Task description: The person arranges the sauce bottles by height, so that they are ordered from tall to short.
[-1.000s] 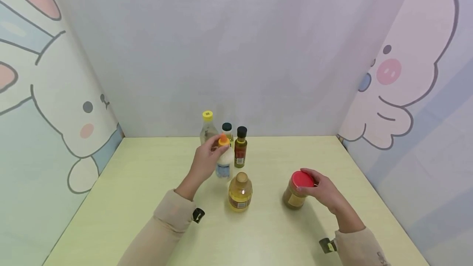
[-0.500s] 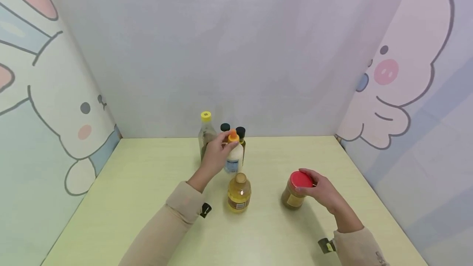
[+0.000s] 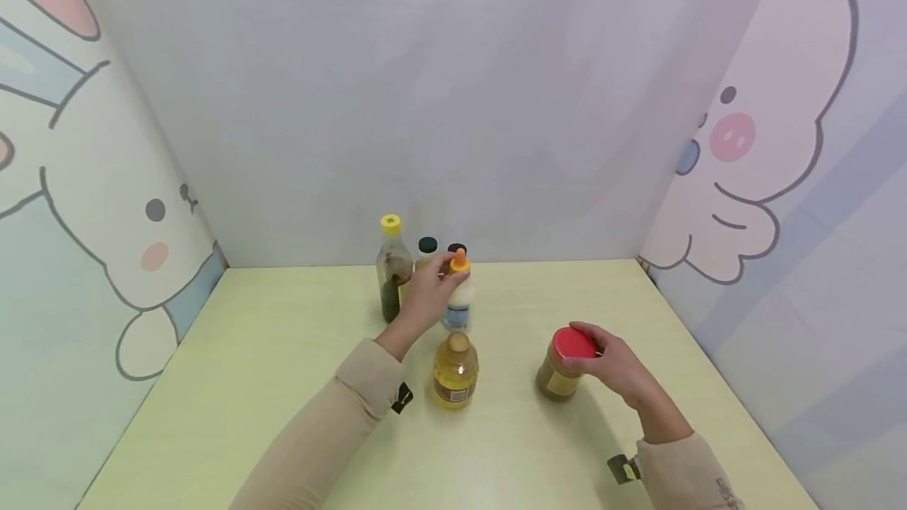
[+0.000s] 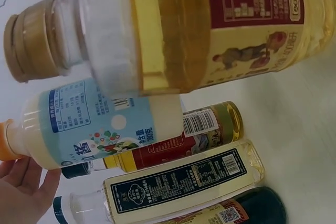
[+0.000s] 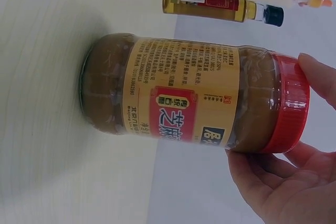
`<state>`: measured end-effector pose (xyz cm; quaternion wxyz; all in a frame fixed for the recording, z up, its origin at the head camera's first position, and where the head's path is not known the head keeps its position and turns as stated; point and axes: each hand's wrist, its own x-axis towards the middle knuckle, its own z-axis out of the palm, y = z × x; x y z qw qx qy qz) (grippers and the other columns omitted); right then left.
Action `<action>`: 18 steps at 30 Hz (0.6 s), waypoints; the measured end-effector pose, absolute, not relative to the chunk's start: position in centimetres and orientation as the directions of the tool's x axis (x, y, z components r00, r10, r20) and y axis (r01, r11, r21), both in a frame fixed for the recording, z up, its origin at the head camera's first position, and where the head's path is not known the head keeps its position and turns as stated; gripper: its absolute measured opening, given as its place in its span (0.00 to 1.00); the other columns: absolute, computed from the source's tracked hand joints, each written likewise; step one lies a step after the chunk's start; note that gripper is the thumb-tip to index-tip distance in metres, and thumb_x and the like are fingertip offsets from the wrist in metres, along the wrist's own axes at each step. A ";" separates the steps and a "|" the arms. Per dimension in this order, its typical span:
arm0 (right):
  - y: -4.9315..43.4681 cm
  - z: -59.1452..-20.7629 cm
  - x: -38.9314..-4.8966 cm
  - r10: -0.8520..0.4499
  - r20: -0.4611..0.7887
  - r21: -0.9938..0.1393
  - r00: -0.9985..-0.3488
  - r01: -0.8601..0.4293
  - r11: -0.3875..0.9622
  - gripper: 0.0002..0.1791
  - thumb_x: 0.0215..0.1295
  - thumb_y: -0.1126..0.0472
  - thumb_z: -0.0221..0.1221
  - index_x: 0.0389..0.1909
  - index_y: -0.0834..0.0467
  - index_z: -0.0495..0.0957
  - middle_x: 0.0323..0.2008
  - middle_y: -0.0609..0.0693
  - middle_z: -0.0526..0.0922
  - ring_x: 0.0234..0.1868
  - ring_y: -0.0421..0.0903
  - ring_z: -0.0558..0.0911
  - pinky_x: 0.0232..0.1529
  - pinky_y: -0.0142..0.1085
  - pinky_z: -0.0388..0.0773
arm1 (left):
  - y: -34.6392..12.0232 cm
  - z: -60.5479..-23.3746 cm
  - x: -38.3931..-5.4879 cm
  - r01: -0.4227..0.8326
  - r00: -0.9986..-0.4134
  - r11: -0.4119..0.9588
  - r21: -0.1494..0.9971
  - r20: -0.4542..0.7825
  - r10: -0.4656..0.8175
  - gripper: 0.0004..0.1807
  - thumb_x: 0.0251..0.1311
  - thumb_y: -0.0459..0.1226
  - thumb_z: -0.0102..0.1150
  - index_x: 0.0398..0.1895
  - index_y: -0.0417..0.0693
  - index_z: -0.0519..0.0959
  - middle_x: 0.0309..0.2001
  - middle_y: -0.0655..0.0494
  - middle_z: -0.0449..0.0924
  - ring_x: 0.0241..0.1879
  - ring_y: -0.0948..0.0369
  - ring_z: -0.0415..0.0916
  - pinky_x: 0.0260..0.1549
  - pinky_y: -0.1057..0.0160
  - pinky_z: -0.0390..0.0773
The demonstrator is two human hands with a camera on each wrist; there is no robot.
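Note:
My left hand [image 3: 427, 290] pinches a white squeeze bottle [image 3: 459, 313] at its orange cap, and the bottle stands upright. Its light blue label [image 4: 100, 124] shows in the left wrist view, where the fingers sit at the bottle's neck. Nearer to me is a round-bodied bottle of yellow oil [image 3: 456, 376] with a tan cap. Over on the right, my right hand [image 3: 615, 360] grips a brown sesame paste jar [image 3: 557, 372] by its red lid [image 3: 575, 342]. Seen from the right wrist, thumb and fingers lie on either side of that lid, below which the label [image 5: 184, 93] is uncovered.
Behind the left hand stand a tall yellow-capped bottle [image 3: 392, 270] and two dark-capped bottles, one with a pale body [image 4: 184, 182] and one with a red label [image 4: 173, 148]. A curtain-like wall [image 3: 439, 101] rises at the table's [image 3: 298, 313] back edge.
The left hand has carried the squeeze bottle to the right and slightly back, now in front of the right-hand dark-capped bottle. The right hand and jar have stayed in place.

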<state>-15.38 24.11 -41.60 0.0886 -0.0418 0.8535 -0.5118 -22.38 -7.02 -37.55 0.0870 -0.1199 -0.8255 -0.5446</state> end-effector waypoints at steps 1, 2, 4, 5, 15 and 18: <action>24.1 -41.6 -15.4 -0.164 -0.108 -0.882 -0.980 0.018 0.471 0.37 0.60 0.64 0.66 0.68 0.68 0.62 0.60 0.66 0.69 0.57 0.62 0.70 0.48 0.45 0.78 | -6.9 -37.7 -22.5 0.290 -0.957 0.380 0.878 0.269 0.108 0.22 0.68 0.42 0.59 0.60 0.39 0.73 0.49 0.48 0.79 0.48 0.54 0.75 0.49 0.56 0.77; 24.1 -41.6 -15.4 -0.166 -0.107 -0.882 -0.980 0.016 0.471 0.37 0.60 0.64 0.66 0.68 0.68 0.61 0.60 0.67 0.69 0.57 0.62 0.70 0.48 0.46 0.78 | -6.7 -37.7 -22.6 0.284 -0.959 0.380 0.880 0.260 0.114 0.23 0.68 0.42 0.59 0.60 0.39 0.73 0.49 0.48 0.79 0.48 0.54 0.75 0.48 0.55 0.77; 24.1 -41.6 -15.3 -0.164 -0.108 -0.882 -0.980 0.019 0.470 0.37 0.61 0.64 0.66 0.68 0.68 0.61 0.60 0.67 0.69 0.57 0.62 0.71 0.48 0.46 0.78 | -6.4 -38.0 -22.8 0.275 -0.961 0.377 0.884 0.243 0.131 0.24 0.68 0.43 0.59 0.61 0.39 0.72 0.49 0.48 0.79 0.48 0.54 0.75 0.48 0.55 0.77; 24.1 -41.6 -15.3 -0.162 -0.108 -0.882 -0.981 0.020 0.470 0.37 0.61 0.64 0.66 0.68 0.68 0.61 0.60 0.67 0.69 0.57 0.62 0.71 0.48 0.46 0.78 | -6.3 -38.1 -22.9 0.269 -0.963 0.375 0.887 0.233 0.138 0.24 0.68 0.44 0.59 0.62 0.39 0.72 0.50 0.48 0.79 0.49 0.54 0.76 0.49 0.55 0.77; 24.1 -41.7 -15.3 -0.164 -0.104 -0.880 -0.981 0.013 0.475 0.37 0.61 0.64 0.66 0.68 0.68 0.61 0.60 0.66 0.69 0.57 0.61 0.70 0.48 0.45 0.78 | -4.9 -39.0 -23.7 0.236 -0.967 0.364 0.901 0.181 0.180 0.25 0.68 0.43 0.59 0.64 0.39 0.70 0.55 0.48 0.77 0.54 0.54 0.75 0.52 0.57 0.76; 24.0 -41.6 -15.3 -0.165 -0.103 -0.881 -0.981 0.012 0.473 0.38 0.61 0.64 0.66 0.69 0.68 0.60 0.60 0.66 0.69 0.57 0.61 0.70 0.47 0.44 0.78 | -4.6 -39.0 -23.9 0.234 -0.965 0.365 0.901 0.170 0.198 0.25 0.69 0.43 0.58 0.63 0.39 0.70 0.55 0.47 0.77 0.54 0.53 0.74 0.52 0.56 0.75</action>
